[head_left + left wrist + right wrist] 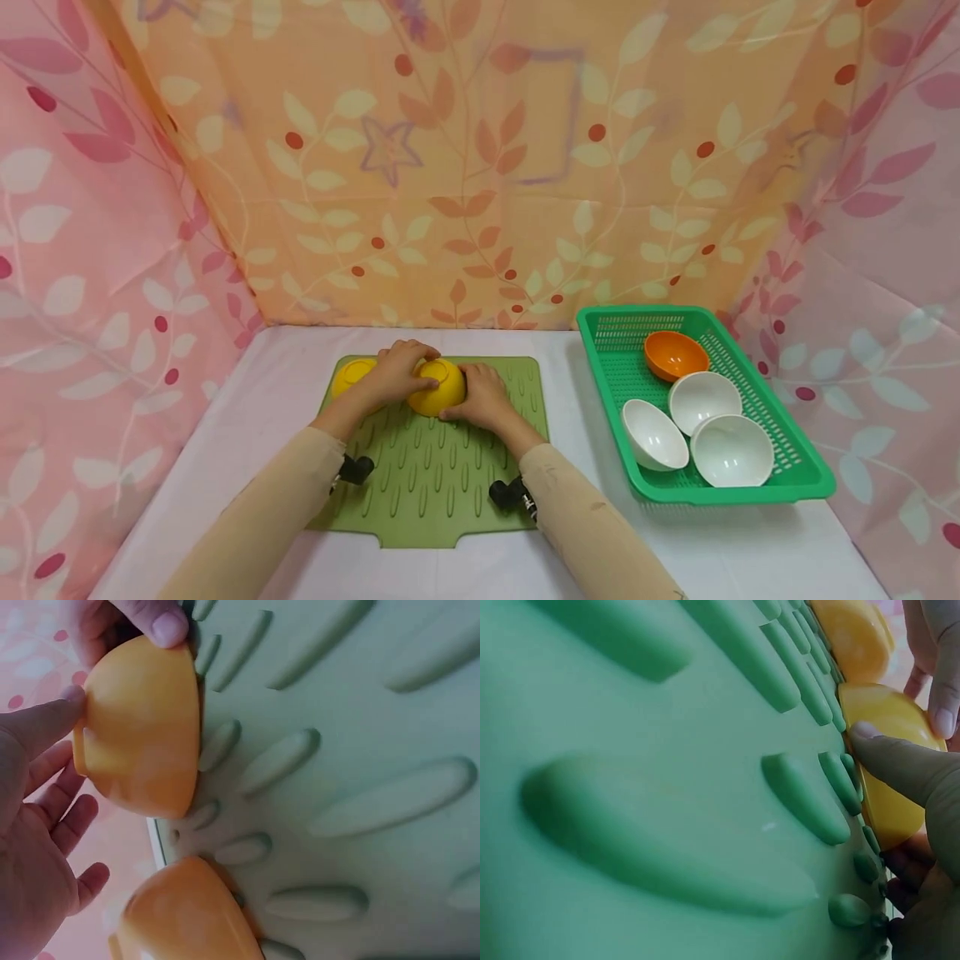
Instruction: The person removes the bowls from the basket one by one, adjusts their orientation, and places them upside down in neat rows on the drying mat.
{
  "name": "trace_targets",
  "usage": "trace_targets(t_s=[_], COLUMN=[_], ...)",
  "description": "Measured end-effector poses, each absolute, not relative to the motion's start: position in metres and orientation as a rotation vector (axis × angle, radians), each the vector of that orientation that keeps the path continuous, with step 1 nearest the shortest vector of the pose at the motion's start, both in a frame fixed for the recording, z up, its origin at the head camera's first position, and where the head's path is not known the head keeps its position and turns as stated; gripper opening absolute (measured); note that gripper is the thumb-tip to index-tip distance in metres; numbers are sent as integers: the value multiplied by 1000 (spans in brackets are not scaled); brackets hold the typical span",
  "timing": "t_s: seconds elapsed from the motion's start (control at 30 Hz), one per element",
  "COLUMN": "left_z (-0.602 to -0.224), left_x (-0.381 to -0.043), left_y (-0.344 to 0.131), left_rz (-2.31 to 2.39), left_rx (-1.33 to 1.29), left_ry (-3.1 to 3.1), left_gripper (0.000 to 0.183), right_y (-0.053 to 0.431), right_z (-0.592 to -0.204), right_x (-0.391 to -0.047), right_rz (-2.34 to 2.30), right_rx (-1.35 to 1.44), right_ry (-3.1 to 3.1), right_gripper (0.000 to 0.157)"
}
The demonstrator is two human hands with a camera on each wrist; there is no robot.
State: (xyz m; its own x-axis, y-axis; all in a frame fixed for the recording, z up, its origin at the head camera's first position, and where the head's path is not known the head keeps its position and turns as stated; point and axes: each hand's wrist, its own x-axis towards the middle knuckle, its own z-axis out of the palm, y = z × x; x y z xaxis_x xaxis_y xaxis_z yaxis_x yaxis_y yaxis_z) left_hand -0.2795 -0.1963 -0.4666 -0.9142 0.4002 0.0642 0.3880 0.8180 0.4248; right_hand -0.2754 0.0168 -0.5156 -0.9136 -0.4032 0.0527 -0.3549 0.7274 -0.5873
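Two yellow bowls lie upside down near the back edge of a green ridged mat (427, 467). My right hand (486, 400) grips the right-hand bowl (441, 390) by its rim, thumb on the near side and fingers behind. Over that same bowl is my left hand (393, 373); in the left wrist view its thumb touches the bowl near the foot while the other fingers spread loosely beside it. The second yellow bowl (347, 377) sits to the left, partly hidden under my left wrist, with no fingers on it.
To the right on the white table (585, 533) stands a green plastic basket (806, 479). It holds an orange bowl (675, 357) and several white bowls (731, 450). Patterned cloth (465, 167) walls the table at the back and both sides.
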Motion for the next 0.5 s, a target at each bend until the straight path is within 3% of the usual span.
trace_targets(t_s=[0.27,0.5], left_z=[-472,-480], left_x=[-276,-275], left_y=[-199,-198], left_rz=[653,725], left_rx=[632,635], left_ry=[2961,2998], left_gripper=[52,51], right_y=[16,31], right_z=[-506,-459], right_x=[-269,-241], right_rz=[-933,-1038], right_rx=[-645,-781], right_ry=[2895,2907], right_gripper=[102,98])
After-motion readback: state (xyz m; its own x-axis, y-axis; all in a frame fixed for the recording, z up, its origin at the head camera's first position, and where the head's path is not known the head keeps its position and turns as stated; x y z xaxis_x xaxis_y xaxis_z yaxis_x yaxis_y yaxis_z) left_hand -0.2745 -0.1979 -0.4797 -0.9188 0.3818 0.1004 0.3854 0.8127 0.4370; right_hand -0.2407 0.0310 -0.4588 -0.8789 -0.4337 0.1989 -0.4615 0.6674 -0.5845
